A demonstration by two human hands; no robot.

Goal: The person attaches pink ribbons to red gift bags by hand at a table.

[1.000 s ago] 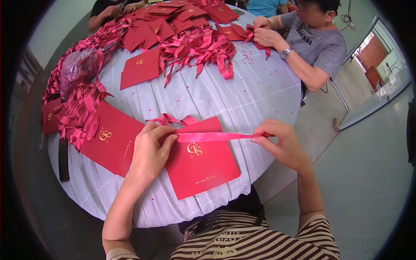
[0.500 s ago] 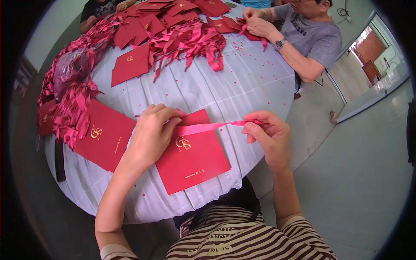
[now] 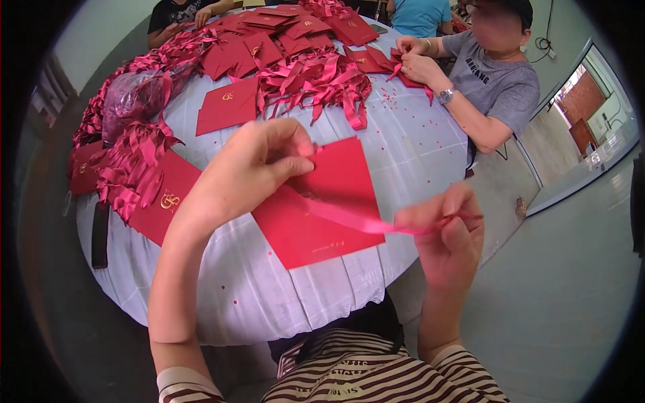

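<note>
The left hand [image 3: 259,164] pinches the top of the flat red packet [image 3: 344,180] over the white tabletop [image 3: 413,151], and the right hand [image 3: 449,232] pinches the pink ribbon [image 3: 353,218], seemingly pulling it straight, so the next move needs both held firmly.

Shirt [image 3: 403,371] cream w/ dk brn stripes, lettering [image 3: 345,390] on frt; slvs [image 3: 463,368] striped too; blk garment [image 3: 373,317] below.

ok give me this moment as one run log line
left hand: pinching red card at upper edge | right hand: gripping pink ribbon | ribbon: across card front | table: ribbon heap at left
</note>
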